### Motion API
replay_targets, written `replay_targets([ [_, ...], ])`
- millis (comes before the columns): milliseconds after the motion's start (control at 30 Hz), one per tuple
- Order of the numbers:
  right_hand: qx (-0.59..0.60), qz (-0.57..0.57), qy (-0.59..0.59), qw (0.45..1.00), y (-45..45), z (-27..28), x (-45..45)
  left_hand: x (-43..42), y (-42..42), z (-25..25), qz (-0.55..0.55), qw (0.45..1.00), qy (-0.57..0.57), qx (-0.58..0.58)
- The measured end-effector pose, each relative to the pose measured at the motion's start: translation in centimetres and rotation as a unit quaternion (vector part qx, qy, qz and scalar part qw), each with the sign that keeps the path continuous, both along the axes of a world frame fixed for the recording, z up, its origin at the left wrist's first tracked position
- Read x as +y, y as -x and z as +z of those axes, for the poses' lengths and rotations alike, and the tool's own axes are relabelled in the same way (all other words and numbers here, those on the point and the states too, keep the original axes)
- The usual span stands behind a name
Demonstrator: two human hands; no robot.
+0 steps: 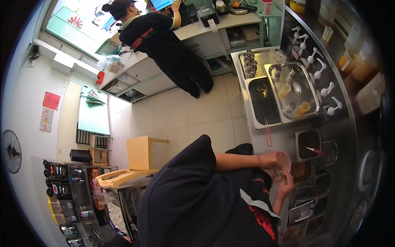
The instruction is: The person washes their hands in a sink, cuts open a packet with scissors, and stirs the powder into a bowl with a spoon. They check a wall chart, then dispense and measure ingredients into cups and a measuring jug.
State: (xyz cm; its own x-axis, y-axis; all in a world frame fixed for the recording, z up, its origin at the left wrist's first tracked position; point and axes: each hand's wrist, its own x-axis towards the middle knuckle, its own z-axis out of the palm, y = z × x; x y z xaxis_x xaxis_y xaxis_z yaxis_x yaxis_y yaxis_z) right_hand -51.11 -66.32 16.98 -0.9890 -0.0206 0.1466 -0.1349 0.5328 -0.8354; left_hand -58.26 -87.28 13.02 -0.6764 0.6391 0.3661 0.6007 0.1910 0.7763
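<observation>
My left hand (270, 159) is closed, with its fingers curled at the near side of a pale round tub (284, 161); what it holds, if anything, is hidden. Just beside it, my right hand (284, 186) pinches a small green leafy piece (280, 173) at the tub's edge. The two hands nearly touch. A dark metal pan (302, 142) with a red-handled utensil (314, 150) lies beyond the tub.
Red-handled tongs (268, 136) rest by a black-bottomed tray (263, 105). Metal trays (314, 76) hold cups; pump dispensers (319, 68) line the counter. Lidded pans (302, 212) sit beyond my right hand. A co-worker (164, 45) stands at another counter. A wooden chair (139, 152) is behind.
</observation>
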Motion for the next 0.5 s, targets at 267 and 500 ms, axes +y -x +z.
replay_targets([
  [267, 0.067, 0.015, -0.049, 0.996, 0.4, 0.2, -0.1, -0.1, -0.1, 0.4, 0.001, 1.000, -0.017, -0.002],
  [500, 0.039, -0.002, -0.028, 0.999, -0.2, 1.2, -0.2, 0.6, -0.3, -0.3, 0.003, 0.999, -0.006, 0.033],
])
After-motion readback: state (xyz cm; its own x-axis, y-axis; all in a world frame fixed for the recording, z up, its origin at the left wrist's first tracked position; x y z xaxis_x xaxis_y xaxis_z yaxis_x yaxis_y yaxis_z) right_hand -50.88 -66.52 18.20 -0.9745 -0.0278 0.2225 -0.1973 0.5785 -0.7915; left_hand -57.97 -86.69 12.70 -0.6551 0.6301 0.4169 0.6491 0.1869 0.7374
